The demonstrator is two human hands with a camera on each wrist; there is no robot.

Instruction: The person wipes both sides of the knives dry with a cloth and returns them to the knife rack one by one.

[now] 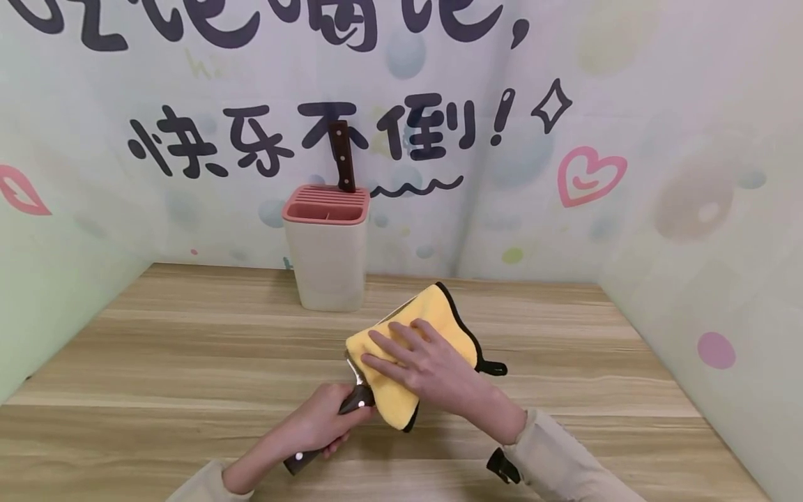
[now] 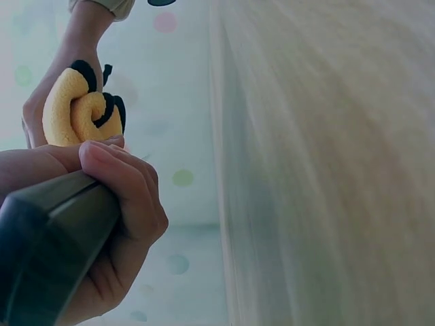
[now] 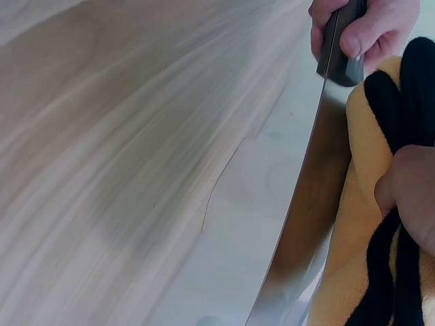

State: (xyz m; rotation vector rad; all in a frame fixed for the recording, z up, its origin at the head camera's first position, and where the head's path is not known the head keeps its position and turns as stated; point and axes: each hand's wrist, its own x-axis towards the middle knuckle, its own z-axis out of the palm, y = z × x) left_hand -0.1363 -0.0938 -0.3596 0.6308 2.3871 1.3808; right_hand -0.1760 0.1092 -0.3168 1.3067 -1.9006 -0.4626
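Note:
My left hand [image 1: 323, 415] grips the dark riveted handle [image 1: 357, 397] of a kitchen knife, fingers curled round it. A yellow cloth [image 1: 456, 328] with black edging is folded over the blade. My right hand [image 1: 433, 366] holds the cloth against the blade, fingers spread across its upper face. In the right wrist view, the thumb [image 3: 411, 197] presses the cloth from the other side. There a strip of the shiny blade [image 3: 306, 197] shows beside the cloth; the rest of it is covered. Both hands are above the table.
A white knife block [image 1: 329, 268] with a pink slotted top stands at the back of the wooden table [image 1: 188, 348]. A second knife's brown handle [image 1: 342, 157] rises from it. Printed walls [image 1: 677, 279] enclose the back and sides. A small black object [image 1: 504, 466] sits by the right cuff.

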